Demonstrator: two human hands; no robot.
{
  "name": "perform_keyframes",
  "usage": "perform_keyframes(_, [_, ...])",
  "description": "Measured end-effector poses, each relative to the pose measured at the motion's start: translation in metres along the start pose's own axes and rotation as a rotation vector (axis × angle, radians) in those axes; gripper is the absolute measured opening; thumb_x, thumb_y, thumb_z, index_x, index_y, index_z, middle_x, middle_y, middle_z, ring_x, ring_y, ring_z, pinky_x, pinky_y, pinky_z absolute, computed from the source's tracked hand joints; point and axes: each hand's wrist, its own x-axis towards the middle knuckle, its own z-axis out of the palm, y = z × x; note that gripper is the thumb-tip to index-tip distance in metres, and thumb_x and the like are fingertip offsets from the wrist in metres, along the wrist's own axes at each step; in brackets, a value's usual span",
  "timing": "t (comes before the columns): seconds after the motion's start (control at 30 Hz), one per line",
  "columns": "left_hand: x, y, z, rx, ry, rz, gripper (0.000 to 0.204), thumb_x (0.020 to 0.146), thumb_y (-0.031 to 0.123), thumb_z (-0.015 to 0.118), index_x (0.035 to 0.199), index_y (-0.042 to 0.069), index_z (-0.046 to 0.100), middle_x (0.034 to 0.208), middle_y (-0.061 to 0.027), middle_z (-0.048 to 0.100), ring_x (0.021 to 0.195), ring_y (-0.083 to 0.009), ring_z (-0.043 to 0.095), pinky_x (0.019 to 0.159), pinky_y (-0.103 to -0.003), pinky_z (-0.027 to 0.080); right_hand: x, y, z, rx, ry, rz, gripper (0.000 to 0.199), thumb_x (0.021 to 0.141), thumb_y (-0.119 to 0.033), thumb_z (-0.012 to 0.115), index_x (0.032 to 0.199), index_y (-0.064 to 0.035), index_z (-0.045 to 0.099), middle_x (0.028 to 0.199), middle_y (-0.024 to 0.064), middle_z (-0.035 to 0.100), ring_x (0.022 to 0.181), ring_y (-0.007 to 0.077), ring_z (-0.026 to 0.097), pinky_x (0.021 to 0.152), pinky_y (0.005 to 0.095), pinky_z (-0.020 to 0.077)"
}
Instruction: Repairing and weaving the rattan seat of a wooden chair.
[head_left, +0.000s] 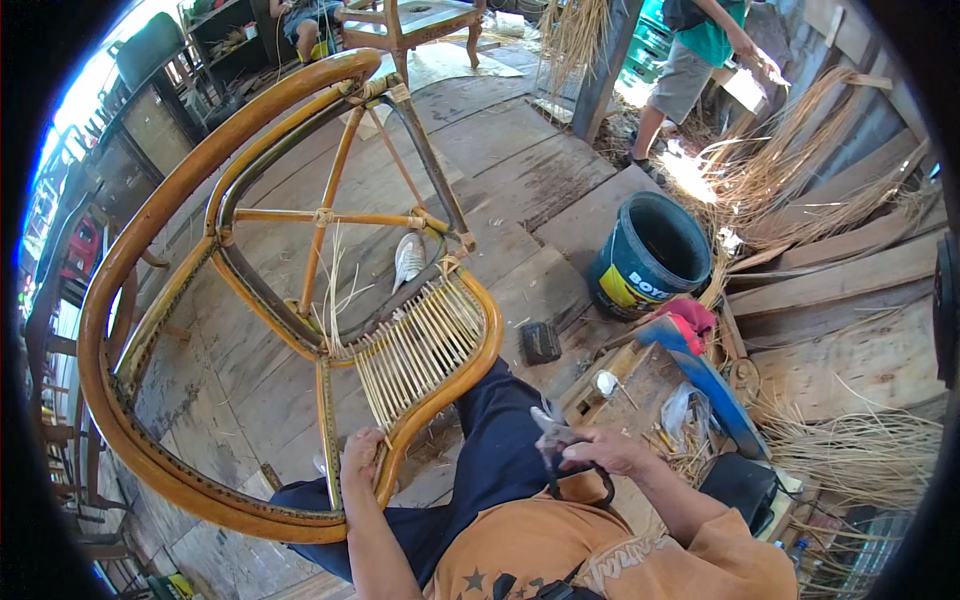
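A rattan chair frame (97,330) with a big curved outer hoop is propped on its side against my legs. Pale rattan strips (425,335) are wound side by side across its near section. My left hand (362,455) is closed on the frame at the lower end of those strips; its fingertips are partly hidden. In my right hand (605,452) is a pair of pruning shears (553,432), grey jaws pointing up and left, dark handles curling below my fingers. The shears are over my lap, apart from the chair. Loose strip ends (338,290) stick up beside the winding.
A dark green bucket (602,270) stands ahead to the right. A small dark block (540,342) lies on the plank floor. Right of me are a wooden bench (625,385) and bundles of rattan strips (850,450). Another person (680,85) stands at the far right; someone else sits farther back.
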Motion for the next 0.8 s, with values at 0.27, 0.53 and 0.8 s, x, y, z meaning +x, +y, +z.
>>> perform_keyframes(0.27, [-0.023, 0.024, 0.038, 0.314, 0.034, 0.387, 0.017, 0.076, 0.015, 0.058, 0.076, -0.002, 0.062, 0.067, -0.0057, 0.056, 0.064, -0.0139, 0.05, 0.059, -0.029, 0.042, 0.047, -0.007, 0.037, -0.307, -0.401, 0.264, 0.041, 0.08, -0.02, 0.06, 0.115, -0.0012, 0.05, 0.088, 0.0029, 0.056, 0.08, 0.0099, 0.054, 0.076, 0.0246, 0.0427])
perform_keyframes(0.53, [-0.015, 0.008, 0.027, -0.011, 0.201, 0.093, 0.019, 0.073, 0.012, 0.06, 0.081, -0.005, 0.064, 0.071, -0.0085, 0.06, 0.067, -0.0166, 0.052, 0.062, -0.031, 0.042, 0.119, -0.039, 0.079, -1.461, -0.286, 0.097, 0.043, 0.073, -0.046, 0.062, 0.084, -0.0045, 0.063, 0.082, 0.0175, 0.063, 0.079, 0.0319, 0.061, 0.07, 0.0393, 0.047])
perform_keyframes(0.8, [-0.019, 0.017, 0.03, 0.13, 0.233, 0.089, 0.019, 0.071, 0.011, 0.059, 0.082, -0.005, 0.064, 0.072, -0.008, 0.06, 0.067, -0.0155, 0.052, 0.061, -0.029, 0.042, 0.194, -0.051, 0.111, -1.827, -0.399, 0.034, 0.051, 0.078, -0.051, 0.056, 0.089, -0.0018, 0.063, 0.084, 0.0204, 0.062, 0.083, 0.0354, 0.059, 0.073, 0.0424, 0.0464])
